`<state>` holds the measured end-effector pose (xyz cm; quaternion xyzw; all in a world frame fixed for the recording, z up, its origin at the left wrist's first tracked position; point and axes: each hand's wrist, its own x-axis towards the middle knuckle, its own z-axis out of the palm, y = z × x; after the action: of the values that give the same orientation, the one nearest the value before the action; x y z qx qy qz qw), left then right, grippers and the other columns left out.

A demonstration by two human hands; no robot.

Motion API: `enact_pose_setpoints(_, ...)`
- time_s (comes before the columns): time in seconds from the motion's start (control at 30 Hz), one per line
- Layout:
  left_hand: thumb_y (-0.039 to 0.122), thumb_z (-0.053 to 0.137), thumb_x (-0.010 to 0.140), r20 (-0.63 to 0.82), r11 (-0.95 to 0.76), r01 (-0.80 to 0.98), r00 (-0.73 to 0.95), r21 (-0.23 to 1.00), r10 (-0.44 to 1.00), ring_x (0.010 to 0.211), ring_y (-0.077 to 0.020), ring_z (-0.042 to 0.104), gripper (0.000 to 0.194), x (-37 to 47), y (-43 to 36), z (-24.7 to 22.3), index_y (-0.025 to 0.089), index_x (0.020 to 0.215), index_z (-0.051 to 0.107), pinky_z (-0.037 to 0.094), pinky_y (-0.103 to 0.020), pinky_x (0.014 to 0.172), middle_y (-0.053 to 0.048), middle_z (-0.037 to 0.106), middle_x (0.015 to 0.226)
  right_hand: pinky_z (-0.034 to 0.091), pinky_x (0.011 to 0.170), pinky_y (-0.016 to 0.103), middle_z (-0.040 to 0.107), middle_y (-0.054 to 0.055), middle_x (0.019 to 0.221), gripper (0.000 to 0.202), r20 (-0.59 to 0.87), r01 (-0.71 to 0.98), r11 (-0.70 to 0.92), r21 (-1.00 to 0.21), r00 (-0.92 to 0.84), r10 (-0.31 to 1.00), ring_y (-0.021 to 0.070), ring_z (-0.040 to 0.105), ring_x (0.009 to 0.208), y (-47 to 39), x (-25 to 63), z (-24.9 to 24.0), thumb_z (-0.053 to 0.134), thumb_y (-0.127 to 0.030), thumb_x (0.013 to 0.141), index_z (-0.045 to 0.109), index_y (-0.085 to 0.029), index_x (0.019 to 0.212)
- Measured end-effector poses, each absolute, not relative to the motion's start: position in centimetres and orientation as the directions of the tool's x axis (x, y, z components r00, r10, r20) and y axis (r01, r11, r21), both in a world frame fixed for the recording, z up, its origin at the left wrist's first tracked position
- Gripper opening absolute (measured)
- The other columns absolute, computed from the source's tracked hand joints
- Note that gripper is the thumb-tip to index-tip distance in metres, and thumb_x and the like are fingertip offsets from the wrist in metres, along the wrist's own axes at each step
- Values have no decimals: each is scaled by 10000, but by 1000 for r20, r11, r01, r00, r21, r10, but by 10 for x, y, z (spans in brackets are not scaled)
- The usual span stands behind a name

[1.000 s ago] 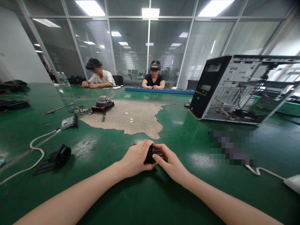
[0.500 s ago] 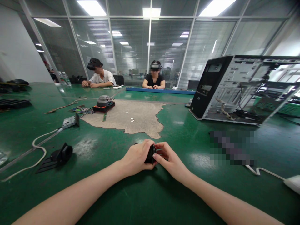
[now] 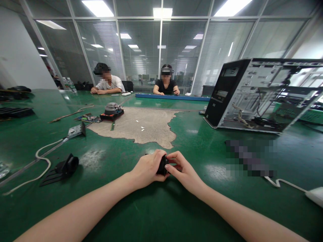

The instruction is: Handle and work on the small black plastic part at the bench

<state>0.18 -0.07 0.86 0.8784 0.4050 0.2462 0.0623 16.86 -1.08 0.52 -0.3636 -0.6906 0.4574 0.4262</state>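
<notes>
Low over the green table, my left hand (image 3: 148,167) is wrapped round a small black part (image 3: 162,167), whose kind I cannot make out because the fingers cover most of it. My right hand (image 3: 181,169) grips the right end of the same part between thumb and fingertips. To the left lies a black plastic piece with a round opening and flat prongs (image 3: 66,169). Beyond my hands is a bare grey-brown patch (image 3: 151,129) in the table's green surface, with small white scraps (image 3: 142,128) on it.
An open computer case (image 3: 239,97) stands at the right, near a blurred-out dark strip (image 3: 248,159) and a white cable (image 3: 285,183). Farther left are a heatsink fan (image 3: 112,111), a circuit board (image 3: 89,118) and a metal bracket (image 3: 76,129). Two people sit opposite behind a blue bar (image 3: 171,97).
My hands stay almost still around the black part, the right fingers shifting slightly at its end. Across the table, the person in black has moved a hand outward.
</notes>
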Motion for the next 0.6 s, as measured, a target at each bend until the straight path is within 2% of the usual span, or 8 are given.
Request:
enact_pose_setpoints(0.1,297,606,663,392,-675,672,557,306,732,834,-226,570,528,2,0,9,214,1101,323,456,-341,703,-56,507,1026,504,712,303,538,38,967,225,216,133,282,-950,-370,904,157,564,867,-10,169,5,540,-238,776,453,-203,980)
enact_pose_setpoints(0.2,291,612,659,381,-677,673,567,297,730,831,-227,569,539,2,-1,9,208,1104,319,455,-340,701,-60,504,1035,504,695,306,544,33,915,199,211,165,294,-941,-391,896,155,566,825,-12,169,7,525,-230,782,466,-197,969)
enact_pose_setpoints(0.4,261,614,643,378,-672,676,563,302,735,842,-225,572,557,1,-1,9,223,1109,311,450,-333,705,-51,500,1046,496,763,308,491,38,1014,157,393,182,483,-857,-375,839,175,502,972,-16,170,9,532,-183,770,505,-219,920)
enact_pose_setpoints(0.6,298,618,654,382,-674,676,563,298,733,825,-227,578,537,2,0,8,221,1095,322,454,-333,690,-51,510,1031,514,707,305,523,31,952,191,266,145,337,-930,-368,891,159,560,868,-13,168,5,530,-212,780,452,-213,954)
